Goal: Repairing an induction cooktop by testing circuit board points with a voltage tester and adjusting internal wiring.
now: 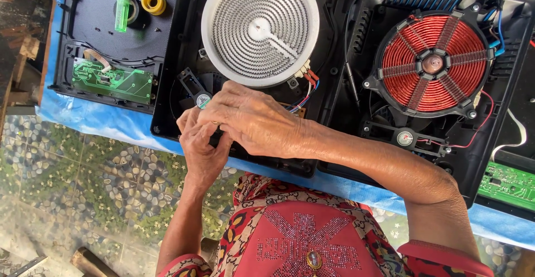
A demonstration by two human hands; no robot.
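An opened black cooktop housing (173, 104) lies on a blue-covered table. A round white radiant heating element (260, 29) sits in its left bay, and a red copper induction coil (433, 64) sits in the right bay. My left hand (202, 149) and my right hand (253, 120) meet at the housing's front edge, just below the white element. Fingers of both hands are curled together over a small part that they hide. A small black fan (196, 90) and red, white and blue wires (308, 85) lie right beside my fingers.
A removed black panel (106, 37) at the left carries a green circuit board (113, 80), a green lighter (122, 11) and a yellow tape roll (153, 1). Another green board (508, 183) lies at the far right. The blue cloth (89, 122) hangs over a pebble-patterned floor.
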